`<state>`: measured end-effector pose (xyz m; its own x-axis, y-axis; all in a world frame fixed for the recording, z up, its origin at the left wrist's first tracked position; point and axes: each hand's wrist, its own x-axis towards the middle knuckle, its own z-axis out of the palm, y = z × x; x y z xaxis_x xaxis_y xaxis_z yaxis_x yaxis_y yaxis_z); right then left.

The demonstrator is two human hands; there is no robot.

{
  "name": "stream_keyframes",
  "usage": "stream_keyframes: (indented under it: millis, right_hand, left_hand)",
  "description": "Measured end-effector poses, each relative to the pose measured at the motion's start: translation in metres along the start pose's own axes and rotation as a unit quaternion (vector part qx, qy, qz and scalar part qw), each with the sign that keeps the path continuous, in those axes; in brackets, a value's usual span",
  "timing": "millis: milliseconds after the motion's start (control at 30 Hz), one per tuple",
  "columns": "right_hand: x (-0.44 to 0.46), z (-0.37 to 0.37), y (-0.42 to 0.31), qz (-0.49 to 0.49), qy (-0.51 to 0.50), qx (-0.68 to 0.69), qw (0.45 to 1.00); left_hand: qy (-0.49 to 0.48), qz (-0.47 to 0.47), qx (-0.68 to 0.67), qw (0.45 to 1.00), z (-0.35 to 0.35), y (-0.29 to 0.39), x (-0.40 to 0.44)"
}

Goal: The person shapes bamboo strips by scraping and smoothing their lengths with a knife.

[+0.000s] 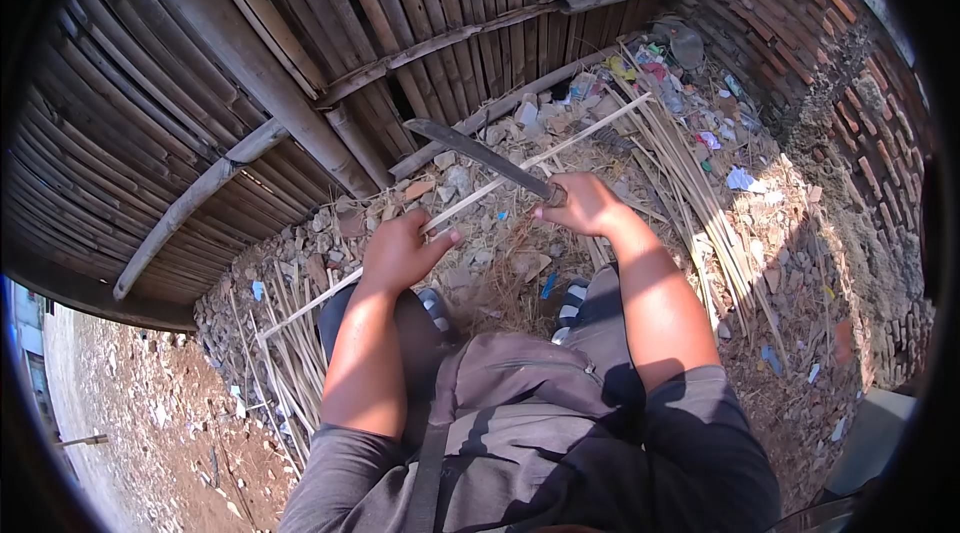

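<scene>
My left hand [398, 251] is closed round a long pale bamboo strip [590, 130], its thumb pointing right. The strip runs slantwise from the lower left to the upper right, in front of my knees. My right hand [580, 203] grips the handle of a machete [480, 155]. The dark blade points to the upper left and crosses over the strip between my two hands, its tip near the bamboo wall. Whether blade and strip touch, I cannot tell.
Bundles of bamboo strips lie on the rubble to the right [700, 203] and left [290, 383]. A bamboo wall [440, 13] stands ahead, a brick wall [770, 23] at the right. Litter and stones cover the ground round my sandalled feet.
</scene>
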<state>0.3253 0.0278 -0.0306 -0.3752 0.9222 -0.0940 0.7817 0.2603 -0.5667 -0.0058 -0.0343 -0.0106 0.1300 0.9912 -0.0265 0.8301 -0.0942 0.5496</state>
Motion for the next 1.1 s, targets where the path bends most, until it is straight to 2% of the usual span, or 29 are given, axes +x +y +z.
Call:
stream_keyframes:
  millis: [133, 233, 267, 400, 500, 533, 633, 767, 900, 1033, 1100]
  right_hand:
    - [0.001, -0.012, 0.015, 0.094, 0.129, 0.02, 0.987]
    - [-0.003, -0.015, 0.005, 0.077, 0.076, -0.013, 0.994]
    - [-0.007, -0.016, -0.002, 0.104, 0.017, 0.029, 0.994]
    - [-0.007, 0.007, -0.013, -0.014, -0.007, -0.074, 0.997]
    - [-0.001, -0.002, -0.003, 0.023, -0.03, 0.021, 0.999]
    - [0.0, -0.012, -0.005, 0.059, -0.023, 0.044, 0.997]
    - [0.008, -0.006, 0.02, 0.029, 0.127, 0.004, 0.992]
    - [-0.003, -0.001, 0.014, 0.042, 0.058, 0.024, 0.997]
    - [-0.011, -0.003, -0.021, 0.006, -0.039, -0.095, 0.995]
    - [-0.006, -0.015, -0.006, 0.055, 0.006, 0.025, 0.998]
    - [0.0, -0.017, 0.011, 0.074, 0.054, 0.038, 0.995]
  left_hand:
    - [-0.006, -0.031, 0.022, 0.999, -0.009, 0.003, -0.002]
    - [0.025, 0.003, 0.02, 0.999, 0.003, 0.003, 0.001]
    - [0.02, 0.008, 0.026, 0.999, 0.006, 0.004, 0.002]
    - [0.008, 0.02, 0.031, 0.999, 0.009, 0.007, 0.002]
    - [0.002, 0.013, 0.025, 1.0, 0.003, 0.003, -0.002]
    - [0.001, 0.01, 0.022, 1.0, 0.0, 0.002, -0.003]
    - [-0.011, -0.023, 0.018, 1.0, -0.006, 0.001, -0.002]
    - [-0.01, -0.017, 0.027, 0.999, 0.002, 0.011, 0.0]
    - [-0.022, -0.005, 0.022, 0.999, 0.008, 0.011, 0.001]
    - [0.008, 0.01, 0.005, 1.0, 0.002, 0.002, -0.004]
    - [0.004, -0.007, -0.009, 1.0, -0.002, -0.003, -0.002]
